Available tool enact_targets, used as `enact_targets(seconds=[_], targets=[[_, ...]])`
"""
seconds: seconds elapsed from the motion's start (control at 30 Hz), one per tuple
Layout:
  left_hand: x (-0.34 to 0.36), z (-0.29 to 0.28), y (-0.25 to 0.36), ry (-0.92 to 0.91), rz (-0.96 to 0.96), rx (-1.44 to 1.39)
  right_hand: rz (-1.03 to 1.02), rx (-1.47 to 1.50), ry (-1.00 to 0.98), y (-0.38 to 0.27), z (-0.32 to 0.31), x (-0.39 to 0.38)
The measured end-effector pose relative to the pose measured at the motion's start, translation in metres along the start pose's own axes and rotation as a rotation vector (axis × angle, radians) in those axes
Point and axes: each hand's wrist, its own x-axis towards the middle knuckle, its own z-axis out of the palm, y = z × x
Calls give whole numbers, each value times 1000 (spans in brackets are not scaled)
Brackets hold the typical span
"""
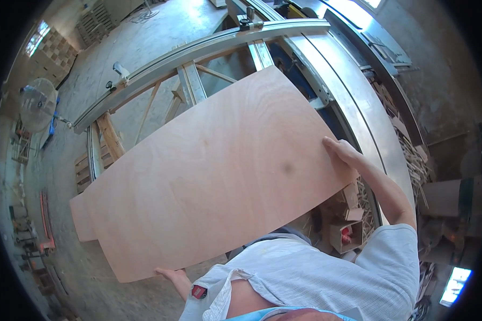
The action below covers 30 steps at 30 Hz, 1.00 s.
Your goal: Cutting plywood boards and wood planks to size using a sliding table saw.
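Observation:
A large, pale reddish-brown plywood sheet (198, 176) lies tilted across the view, its far side over the frame of a sliding table saw (219, 40). My right hand (344, 154) grips the sheet's right end, thumb on top and the other fingers hidden beneath. At the near left edge, my left hand (175, 278) holds the sheet from below; most of its fingers are out of sight. A narrower part juts out at the sheet's left end, and I cannot tell whether it belongs to a second sheet. A dark smudge marks the face towards the right.
Metal crossbars (191, 83) span the saw's frame, and a long metal table (353, 96) runs along the right. Beyond it lie heaped wood offcuts (409, 144). An open box (345, 235) with something red inside stands near my right side. A fan (37, 104) stands at far left.

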Motion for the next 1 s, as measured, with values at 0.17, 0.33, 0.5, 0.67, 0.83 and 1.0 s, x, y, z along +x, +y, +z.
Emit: enact_targets(seconds=[0.17, 0.33, 0.5, 0.67, 0.83, 1.0], targets=[[-29, 22, -33, 86, -65, -111, -86, -23, -33, -6, -35, 48], [-33, 48, -53, 40, 11, 1, -124, -71, -50, -27, -55, 105], [-44, 71, -79, 69, 58, -57, -164, 18, -87, -56, -69, 174], [-61, 115, -103, 195, 72, -95, -237, 27, -169, -73, -87, 213], [-78, 122, -126, 37, 191, 3, -166, 73, -162, -66, -110, 236], [-82, 136, -159, 76, 274, 147, -182, -19, -144, -32, -156, 263]])
